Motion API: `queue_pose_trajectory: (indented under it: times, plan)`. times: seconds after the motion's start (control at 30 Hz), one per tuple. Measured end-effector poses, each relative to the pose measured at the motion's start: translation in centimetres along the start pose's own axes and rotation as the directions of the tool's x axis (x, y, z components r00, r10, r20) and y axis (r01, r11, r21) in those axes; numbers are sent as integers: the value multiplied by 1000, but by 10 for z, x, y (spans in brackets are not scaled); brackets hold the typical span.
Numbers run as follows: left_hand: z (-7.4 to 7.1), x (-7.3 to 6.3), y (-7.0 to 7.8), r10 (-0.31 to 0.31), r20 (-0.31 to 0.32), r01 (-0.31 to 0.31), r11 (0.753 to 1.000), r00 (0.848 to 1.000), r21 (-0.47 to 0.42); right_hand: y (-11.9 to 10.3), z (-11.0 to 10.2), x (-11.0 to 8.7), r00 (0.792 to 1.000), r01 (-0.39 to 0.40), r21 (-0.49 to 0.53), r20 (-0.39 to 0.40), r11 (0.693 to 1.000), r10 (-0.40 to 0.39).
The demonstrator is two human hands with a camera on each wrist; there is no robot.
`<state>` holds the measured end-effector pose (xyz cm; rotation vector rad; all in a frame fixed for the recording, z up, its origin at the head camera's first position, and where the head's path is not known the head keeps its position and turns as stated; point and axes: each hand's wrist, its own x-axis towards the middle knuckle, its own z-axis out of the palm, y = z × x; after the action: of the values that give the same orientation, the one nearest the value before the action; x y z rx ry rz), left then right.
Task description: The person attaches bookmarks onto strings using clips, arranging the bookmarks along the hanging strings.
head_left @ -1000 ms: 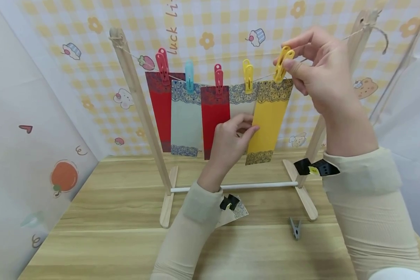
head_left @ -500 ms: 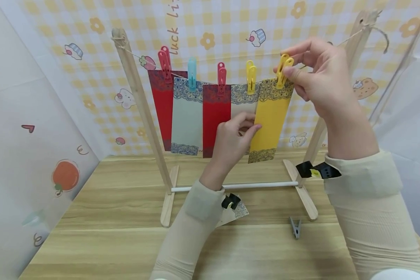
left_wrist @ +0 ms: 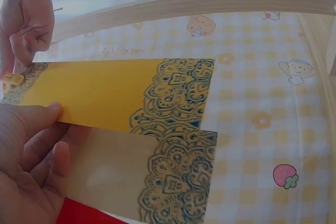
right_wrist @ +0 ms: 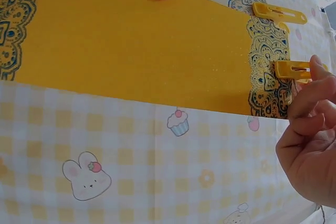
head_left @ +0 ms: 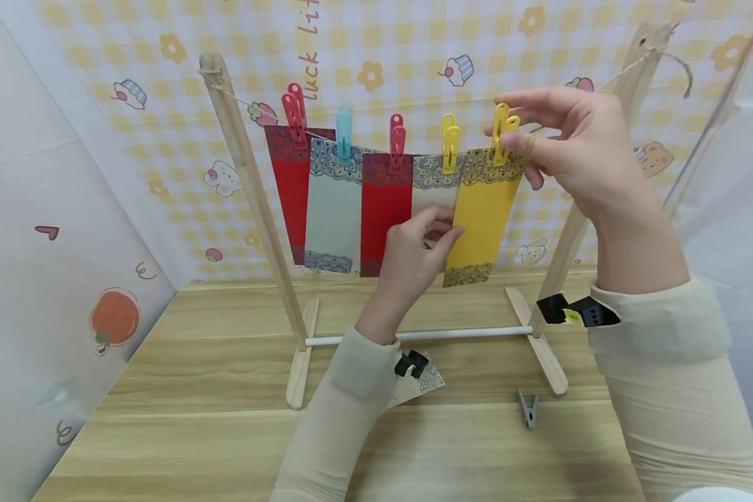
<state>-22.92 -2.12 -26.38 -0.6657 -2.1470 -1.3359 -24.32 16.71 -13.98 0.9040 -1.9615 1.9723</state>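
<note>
My left hand (head_left: 417, 251) pinches the left edge of a yellow card (head_left: 480, 223) with a lace-pattern border, thumb in front and fingers behind. At the card's top, my right hand (head_left: 577, 139) holds a yellow clothespin (head_left: 500, 136) between thumb and fingers; its jaws sit over the card's upper border at the string. Left of it, another yellow clothespin (head_left: 450, 145) is on a cream card (head_left: 436, 174), which my left hand partly covers. The right wrist view shows the thumb on the handle of the held clothespin (right_wrist: 294, 70).
A red card (head_left: 385, 216), a pale green card (head_left: 334, 209) and another red card (head_left: 285, 195) hang by red and blue clothespins. Wooden posts (head_left: 251, 188) carry the string. A grey clothespin (head_left: 528, 410) and a patterned card (head_left: 429, 376) lie on the table (head_left: 182, 418).
My right hand has moved slightly down with the yellow clothespin, the string dipping there. My left hand keeps its pinch on the yellow card's edge.
</note>
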Motion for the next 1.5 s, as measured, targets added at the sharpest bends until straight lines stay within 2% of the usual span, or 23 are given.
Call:
queue_pose_trajectory:
  times: [0.13, 0.33, 0.47, 0.63, 0.73, 0.93, 1.1, 1.17, 1.23, 1.33, 1.43, 1.5]
  plan:
    - [-3, -7, -5, -36, 26, 35, 999, 999, 29, -1, 1, -1, 1000, 6, 38, -20, 999, -6]
    - [-10, -22, -17, -69, 52, 64, 993, 996, 104, -4, -2, -4, 997, 66, 122, -36, 990, -62]
    - [-14, -33, -22, -94, 84, 85, 991, 992, 103, -4, -8, -8, 996, 91, 181, -33, 979, -86]
    - [-20, -46, -21, -125, 133, 112, 989, 983, 95, -2, -18, -22, 996, 85, 212, -17, 974, -83]
    - [-25, -55, -21, -149, 163, 131, 984, 975, 118, 3, -24, -34, 997, 71, 192, 1, 979, -72]
    - [-32, -71, -23, -216, 207, 178, 966, 954, 188, 20, -32, -61, 1000, 15, 38, 17, 999, -16]
    - [-38, -83, -25, -283, 237, 234, 948, 929, 216, 38, -38, -82, 998, -55, -126, 21, 991, 58]
    - [-41, -87, -26, -308, 247, 255, 941, 919, 224, 45, -40, -90, 994, -100, -214, 11, 972, 105]
    - [-44, -92, -29, -329, 253, 271, 933, 910, 238, 53, -42, -98, 988, -145, -307, 9, 941, 155]
    - [-48, -100, -33, -358, 260, 291, 920, 897, 262, 64, -45, -111, 969, -215, -442, 13, 871, 246]
    - [-52, -107, -38, -384, 262, 308, 907, 885, 288, 75, -49, -123, 950, -244, -520, 41, 818, 310]
    - [-54, -111, -41, -392, 257, 315, 902, 883, 296, 83, -52, -129, 943, -241, -540, 65, 806, 325]
